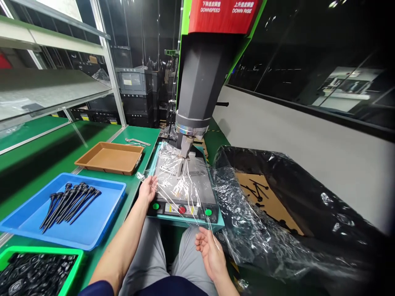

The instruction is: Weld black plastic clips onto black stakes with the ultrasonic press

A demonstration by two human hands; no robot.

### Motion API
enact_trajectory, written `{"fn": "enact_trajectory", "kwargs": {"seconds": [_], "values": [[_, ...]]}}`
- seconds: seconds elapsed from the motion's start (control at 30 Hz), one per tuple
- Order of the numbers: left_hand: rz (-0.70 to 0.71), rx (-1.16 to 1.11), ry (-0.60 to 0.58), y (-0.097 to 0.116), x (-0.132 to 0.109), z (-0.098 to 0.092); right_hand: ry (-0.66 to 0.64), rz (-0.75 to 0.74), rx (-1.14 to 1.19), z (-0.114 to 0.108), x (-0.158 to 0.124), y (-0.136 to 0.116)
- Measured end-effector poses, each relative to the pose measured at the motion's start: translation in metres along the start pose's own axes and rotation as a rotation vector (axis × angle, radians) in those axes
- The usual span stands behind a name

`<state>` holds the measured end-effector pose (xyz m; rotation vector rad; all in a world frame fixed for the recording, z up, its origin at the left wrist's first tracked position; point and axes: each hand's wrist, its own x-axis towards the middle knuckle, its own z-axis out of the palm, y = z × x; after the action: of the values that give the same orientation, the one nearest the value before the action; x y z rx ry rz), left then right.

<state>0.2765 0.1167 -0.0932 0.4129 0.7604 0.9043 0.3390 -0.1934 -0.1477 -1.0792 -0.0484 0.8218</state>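
A clear plastic sheet point(179, 187) is stretched across the grey machine base, catching bright glints. My left hand point(148, 188) is closed on its left edge, just above the left green button point(156, 206). Low on the right, over my leg, my right hand point(210, 250) has its fingers curled in and pinches the near corner of the sheet. The right green button point(208, 212) and the red button point(182, 209) show through or beside the film. Above the sheet stands the metal horn point(187, 146) of the press; whether the film touches it I cannot tell.
Left of me are a blue tray point(111, 207) with long black stemmed parts point(69, 203), a brown tray point(108, 158), a wrench point(137, 142) and a green bin point(78, 263) of small black pieces. At right a plastic-lined box point(277, 158) holds black parts on cardboard point(277, 205).
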Motion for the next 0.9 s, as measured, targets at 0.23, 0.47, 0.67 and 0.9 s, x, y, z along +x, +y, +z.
{"fn": "enact_trajectory", "kwargs": {"seconds": [0.23,0.47,0.67,0.9], "values": [[0.220,-0.002,0.072,0.006,-0.040,-0.032,0.129,-0.063,0.007,-0.013,-0.003,-0.001],[0.135,0.159,0.208,-0.027,-0.109,-0.109,0.258,0.017,0.017,-0.054,-0.019,0.011],[0.006,0.279,0.319,-0.054,-0.157,-0.176,0.379,0.167,-0.027,-0.093,-0.034,0.034],[-0.111,0.318,0.388,-0.078,-0.182,-0.211,0.408,0.302,-0.122,-0.125,-0.041,0.056]]}}
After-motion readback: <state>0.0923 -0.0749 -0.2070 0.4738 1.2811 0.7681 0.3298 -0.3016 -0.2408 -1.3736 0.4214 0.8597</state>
